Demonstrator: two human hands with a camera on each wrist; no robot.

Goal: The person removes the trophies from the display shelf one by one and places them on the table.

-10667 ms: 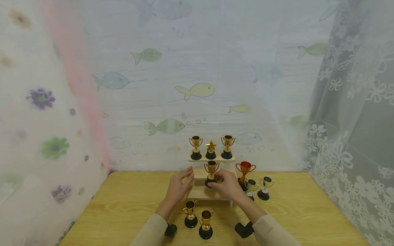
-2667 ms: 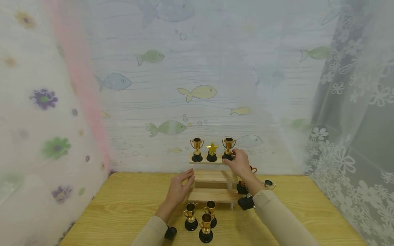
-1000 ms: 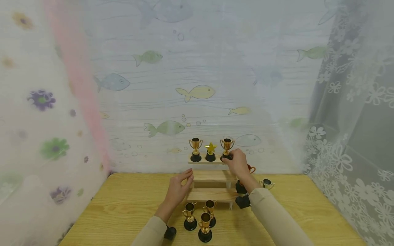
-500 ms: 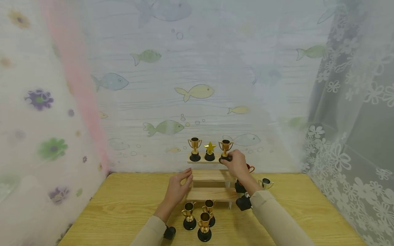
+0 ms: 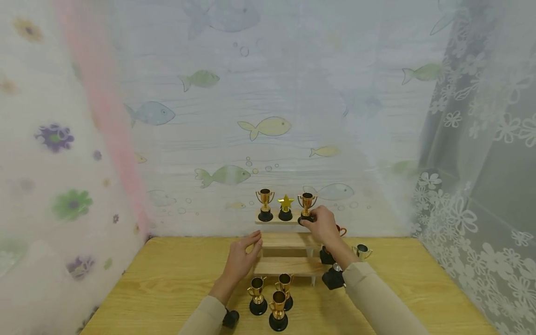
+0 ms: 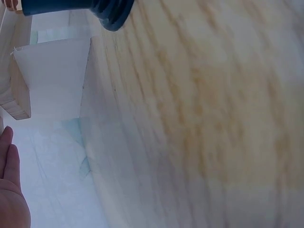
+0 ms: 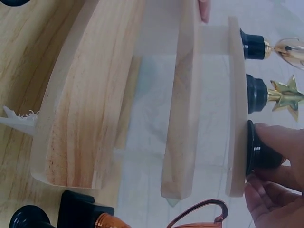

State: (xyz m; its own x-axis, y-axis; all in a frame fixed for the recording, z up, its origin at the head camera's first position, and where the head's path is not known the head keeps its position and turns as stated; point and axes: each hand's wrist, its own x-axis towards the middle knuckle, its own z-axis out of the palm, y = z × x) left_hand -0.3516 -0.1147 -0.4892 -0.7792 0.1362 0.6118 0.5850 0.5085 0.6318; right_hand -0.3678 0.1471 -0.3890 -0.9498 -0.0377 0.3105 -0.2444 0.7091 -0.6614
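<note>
My right hand (image 5: 323, 224) pinches the black base of a gold trophy cup (image 5: 307, 201) at the right end of the top shelf of a three-tier wooden stand (image 5: 289, 266). In the right wrist view, thumb and fingers are around that cup's base (image 7: 261, 149), against the shelf. Left of it on the top shelf stand a gold star trophy (image 5: 286, 203) and another gold trophy cup (image 5: 264, 201). My left hand (image 5: 240, 256) rests at the left end of the middle shelf, fingers straight. Its fingers (image 6: 12, 166) show at the edge of the left wrist view.
Three gold trophy cups (image 5: 257, 293) stand on the wooden table (image 5: 176, 279) before the stand. To its right are a silver cup (image 5: 362, 251) and an orange-bronze cup (image 5: 341, 231), partly hidden by my right arm. A fish-printed curtain (image 5: 268, 93) hangs behind.
Earlier, my right hand held a gold cup in front of the stand; that cup now stands on the table. The hand moved up to the top right cup, which has since shifted slightly toward me.
</note>
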